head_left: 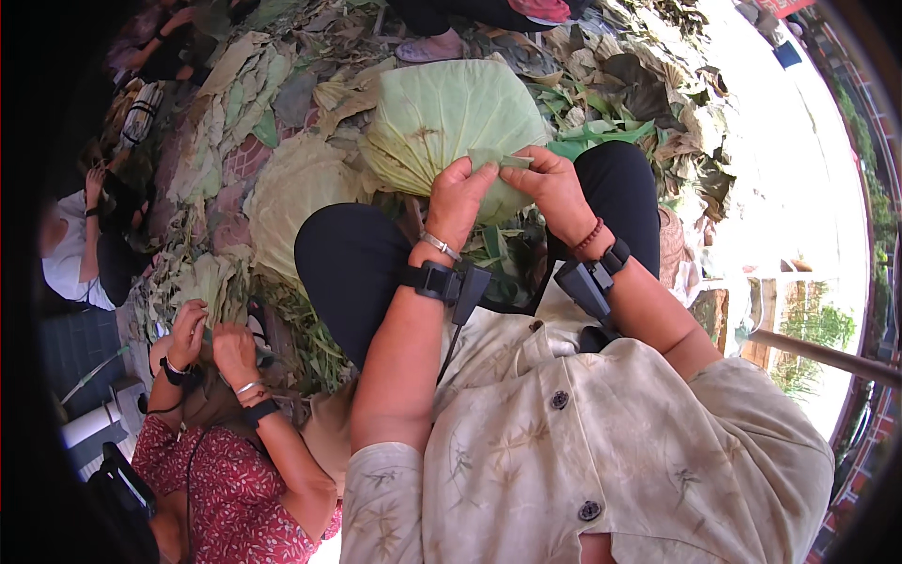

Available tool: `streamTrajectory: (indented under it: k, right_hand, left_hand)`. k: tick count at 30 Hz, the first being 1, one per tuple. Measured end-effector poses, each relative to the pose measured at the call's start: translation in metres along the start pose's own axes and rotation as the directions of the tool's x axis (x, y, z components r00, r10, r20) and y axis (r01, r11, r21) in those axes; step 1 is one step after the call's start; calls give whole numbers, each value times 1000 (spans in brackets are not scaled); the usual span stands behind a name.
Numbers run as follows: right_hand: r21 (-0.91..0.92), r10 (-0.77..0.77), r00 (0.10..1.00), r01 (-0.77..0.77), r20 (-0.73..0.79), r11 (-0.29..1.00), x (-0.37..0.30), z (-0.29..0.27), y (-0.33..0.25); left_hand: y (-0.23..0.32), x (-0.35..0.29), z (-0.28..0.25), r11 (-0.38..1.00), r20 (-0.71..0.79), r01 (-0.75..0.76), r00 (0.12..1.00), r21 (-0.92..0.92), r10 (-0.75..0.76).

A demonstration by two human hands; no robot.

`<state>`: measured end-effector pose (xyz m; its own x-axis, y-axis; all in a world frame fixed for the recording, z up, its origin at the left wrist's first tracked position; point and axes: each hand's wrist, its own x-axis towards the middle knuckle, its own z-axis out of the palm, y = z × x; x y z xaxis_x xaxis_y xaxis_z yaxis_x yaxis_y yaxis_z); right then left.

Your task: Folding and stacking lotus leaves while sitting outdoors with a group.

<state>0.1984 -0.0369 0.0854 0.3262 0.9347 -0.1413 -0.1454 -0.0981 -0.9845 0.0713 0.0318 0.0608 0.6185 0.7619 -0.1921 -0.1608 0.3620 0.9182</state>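
Observation:
A broad pale-green lotus leaf (pixel 451 108) with fanning veins and brown spots spreads in front of my knees. My left hand (pixel 458 193) pinches a folded flap at the leaf's near edge between thumb and finger. Close beside it, my right hand (pixel 554 188) pinches the same flap from the other side, the two thumbs nearly meeting. Whether anything small sits between the fingertips is hidden. To the left of this leaf lies another large, paler leaf (pixel 299 193), touched by neither hand.
Dry and green leaves (pixel 648 85) lie heaped around me. On the left, a co-worker in a red patterned top (pixel 240 470) handles leaves with both hands. Another person in white (pixel 70 240) sits farther left. A person's shoe (pixel 430 47) rests beyond the leaf. A pole (pixel 827 357) juts in at right.

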Motion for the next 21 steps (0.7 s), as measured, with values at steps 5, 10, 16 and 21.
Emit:
streamTrajectory:
  k: [5, 10, 16, 21]
  right_hand:
    - [-115, -149, 989, 147, -11, 983, 0, 6, 4]
    - [-79, -69, 997, 70, 17, 994, -3, 9, -6]
    - [59, 59, 998, -58, -6, 997, -2, 5, -6]
    - [104, 70, 997, -66, -33, 992, 1, 4, -3]
  left_hand:
    - [2, 0, -1, 990, -10, 61, 998, -129, -63]
    - [6, -1, -4, 977, -29, 73, 996, -201, -81]
    - [7, 1, -5, 979, 84, 111, 992, -169, -98]
    - [3, 1, -4, 984, 54, 112, 993, -136, -105]
